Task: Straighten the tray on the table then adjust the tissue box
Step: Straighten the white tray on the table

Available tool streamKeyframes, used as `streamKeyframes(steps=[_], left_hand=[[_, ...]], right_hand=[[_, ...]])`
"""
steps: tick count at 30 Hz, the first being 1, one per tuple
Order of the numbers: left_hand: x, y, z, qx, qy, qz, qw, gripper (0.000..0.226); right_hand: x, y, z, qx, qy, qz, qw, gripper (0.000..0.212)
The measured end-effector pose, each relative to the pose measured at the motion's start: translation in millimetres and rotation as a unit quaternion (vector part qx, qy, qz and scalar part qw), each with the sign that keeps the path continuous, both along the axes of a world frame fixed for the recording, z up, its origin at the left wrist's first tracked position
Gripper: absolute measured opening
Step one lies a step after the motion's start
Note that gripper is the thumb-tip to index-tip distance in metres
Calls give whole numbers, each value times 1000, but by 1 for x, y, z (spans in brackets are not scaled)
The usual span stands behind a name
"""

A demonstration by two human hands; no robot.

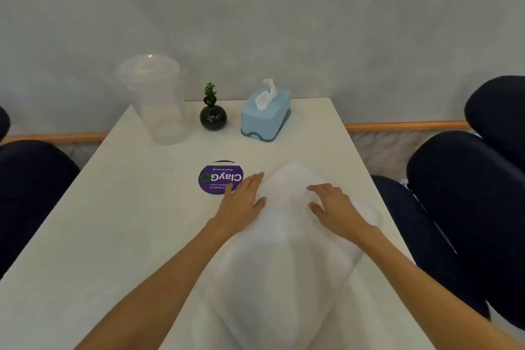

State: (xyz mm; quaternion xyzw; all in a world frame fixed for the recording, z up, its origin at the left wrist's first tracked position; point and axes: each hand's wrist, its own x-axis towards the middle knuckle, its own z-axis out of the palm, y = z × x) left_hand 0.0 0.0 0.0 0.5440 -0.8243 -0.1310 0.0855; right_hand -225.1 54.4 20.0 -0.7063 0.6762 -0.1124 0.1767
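**Both hands on a crooked tray**

Your 2 hands lie flat with fingers spread, gripping nothing: left hand at the left edge of the white tray, right hand on top. The tray sits skewed on the table. A hard push could send it into the tissue box beyond, or off the right edge.
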Motion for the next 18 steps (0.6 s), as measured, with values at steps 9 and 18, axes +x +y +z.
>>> streamKeyframes(steps=[9,18], left_hand=[[0,-5,-15,17,-10,41,999,52],[8,-12,-14,-10,-30,61,998,23]], right_hand=[[1,4,-12,49,6,-31,998,41],[-11,36,-11,-18,82,-169,982,37]])
